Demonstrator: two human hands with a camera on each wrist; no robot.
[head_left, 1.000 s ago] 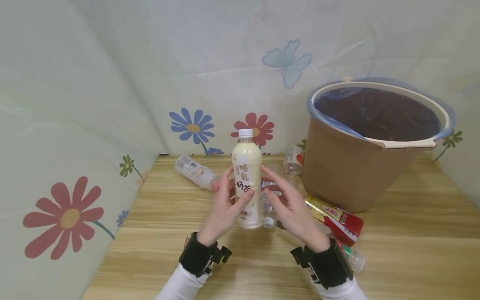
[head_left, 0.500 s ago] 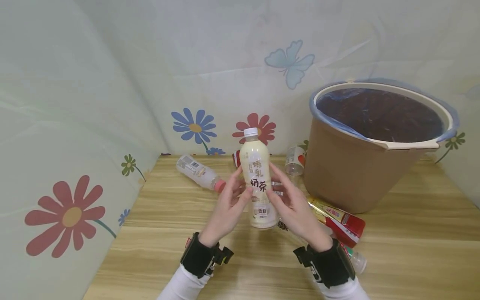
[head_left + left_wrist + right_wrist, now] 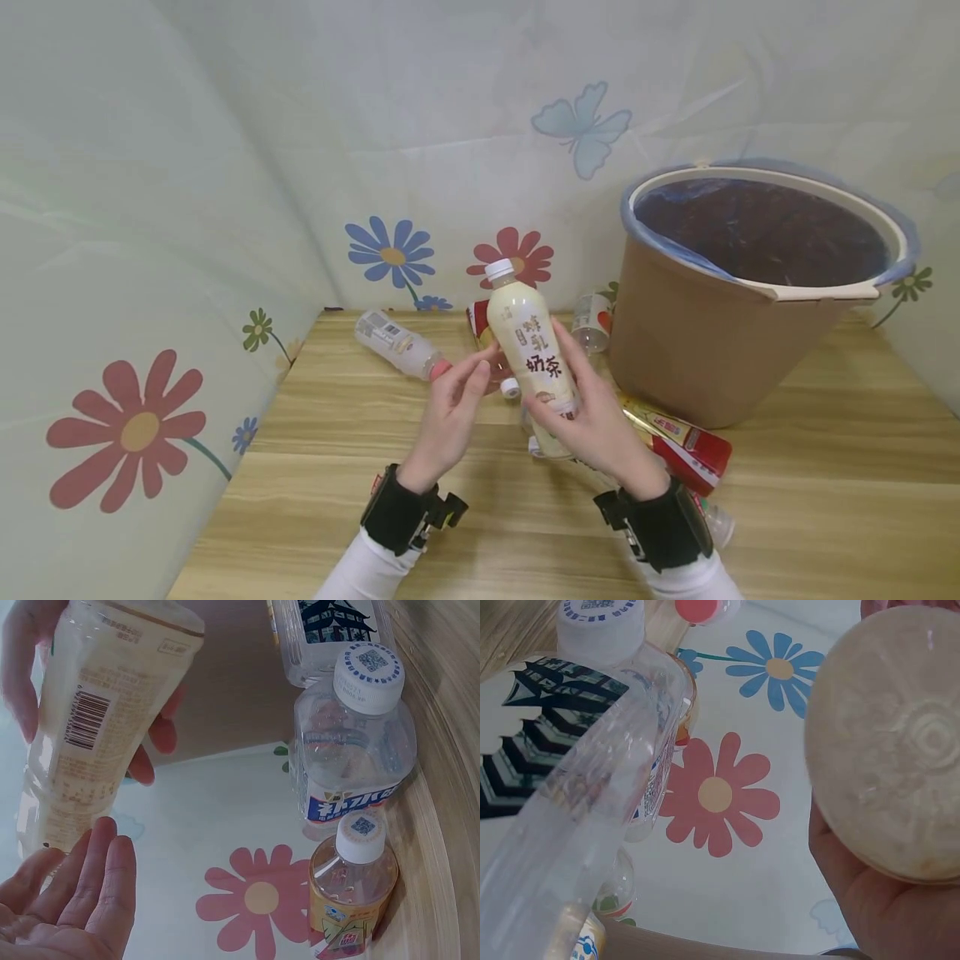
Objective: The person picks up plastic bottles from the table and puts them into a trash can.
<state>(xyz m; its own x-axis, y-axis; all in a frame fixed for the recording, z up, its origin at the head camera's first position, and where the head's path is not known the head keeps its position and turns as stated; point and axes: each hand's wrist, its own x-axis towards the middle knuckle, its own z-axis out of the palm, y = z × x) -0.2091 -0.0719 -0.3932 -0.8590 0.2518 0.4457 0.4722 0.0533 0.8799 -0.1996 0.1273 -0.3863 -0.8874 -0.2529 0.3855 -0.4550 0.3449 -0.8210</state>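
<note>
A cream-coloured milk tea bottle [image 3: 531, 354] with a white cap is held up over the table, its top leaning left. My right hand [image 3: 596, 425] grips its lower half, thumb across the front and fingers around the far side. The left hand [image 3: 453, 408] is beside the bottle's left side, its fingers extended; in the left wrist view those fingers [image 3: 82, 892] lie close to the bottle's shoulder, and whether they touch it I cannot tell. The right wrist view shows the bottle's round base [image 3: 900, 750] from below.
A brown bin [image 3: 690, 342] with a blue liner stands at the right. About the wooden table lie a pink-capped bottle [image 3: 397, 343], a red-and-gold package [image 3: 686, 446], a clear bottle [image 3: 352, 750], a small orange-labelled bottle [image 3: 352, 892] and a bottle with a pavilion print [image 3: 555, 735].
The bottle has shifted right and tipped from upright to leaning left. My left hand has come off its lower side, while the right hand has taken a fuller grip.
</note>
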